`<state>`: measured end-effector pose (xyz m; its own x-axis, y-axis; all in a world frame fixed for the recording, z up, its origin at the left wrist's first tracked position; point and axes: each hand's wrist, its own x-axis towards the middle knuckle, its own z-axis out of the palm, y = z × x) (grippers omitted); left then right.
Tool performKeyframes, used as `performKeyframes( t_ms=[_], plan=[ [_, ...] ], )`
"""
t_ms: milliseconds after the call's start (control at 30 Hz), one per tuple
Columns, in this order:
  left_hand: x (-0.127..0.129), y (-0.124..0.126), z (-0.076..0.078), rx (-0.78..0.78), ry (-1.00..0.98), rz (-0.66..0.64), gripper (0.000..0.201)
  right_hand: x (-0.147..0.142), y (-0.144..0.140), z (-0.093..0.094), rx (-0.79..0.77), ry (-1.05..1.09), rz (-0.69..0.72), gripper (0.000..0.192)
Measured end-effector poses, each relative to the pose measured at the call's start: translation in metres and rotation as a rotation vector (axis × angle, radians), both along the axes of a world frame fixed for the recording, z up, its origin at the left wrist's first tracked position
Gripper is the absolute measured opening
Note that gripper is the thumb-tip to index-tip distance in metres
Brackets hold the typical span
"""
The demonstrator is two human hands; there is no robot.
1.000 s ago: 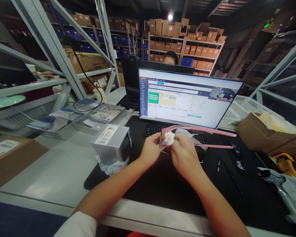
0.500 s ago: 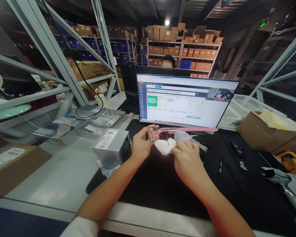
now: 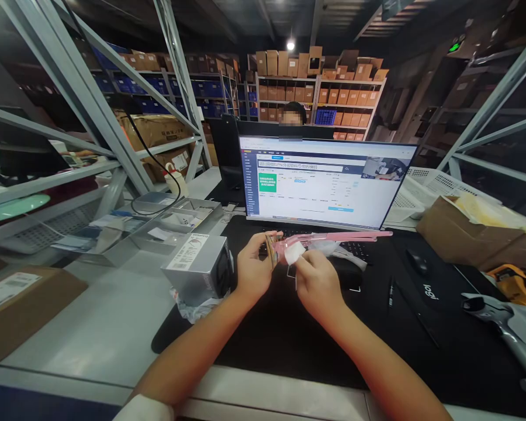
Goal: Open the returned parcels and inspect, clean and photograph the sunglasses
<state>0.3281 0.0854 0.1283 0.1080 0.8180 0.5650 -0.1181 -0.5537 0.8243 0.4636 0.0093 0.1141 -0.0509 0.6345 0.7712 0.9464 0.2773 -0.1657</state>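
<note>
Head view looks down on two bare forearms meeting above a black desk mat (image 3: 289, 333) on the tabletop (image 3: 96, 316). Left hand (image 3: 253, 270) has its grip closed on the front end of a pair of pink glasses (image 3: 333, 237), thumb on top and fingers curled beneath, so the frame is held up off the mat just in front of the keyboard (image 3: 355, 248). One pink temple arm runs out to the right, level and roughly parallel to the lower edge of the monitor (image 3: 322, 181). Right hand (image 3: 315, 283) pinches a small white cloth (image 3: 294, 252) between thumb and fingertips; its grip is closed on the cloth, which is pressed against the glasses at the lens end, touching them right beside the left thumb. How much of the lens lies under the cloth cannot be told.

Just left of the left wrist stands a grey box (image 3: 199, 263) with a white label, resting on crumpled clear plastic. A pen (image 3: 390, 292) and a black mouse (image 3: 417, 261) lie on the mat to the right, well apart from the hands. Beyond the monitor another person (image 3: 293, 114) sits before shelves of cartons.
</note>
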Motion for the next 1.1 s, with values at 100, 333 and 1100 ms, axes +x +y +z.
performKeyframes(
  t_ms=[100,333,1100],
  plan=[
    [-0.003,0.006,0.003,-0.047,-0.008,0.004,0.036,0.011,0.004,0.000,-0.002,-0.048,-0.084,0.028],
    [0.006,0.011,-0.016,0.131,0.119,-0.012,0.027,0.015,0.005,0.005,-0.076,0.029,-0.103,0.027],
    [-0.006,0.018,-0.002,0.426,0.474,0.408,0.028,-0.015,0.002,0.001,-0.444,1.616,0.665,0.020]
  ],
)
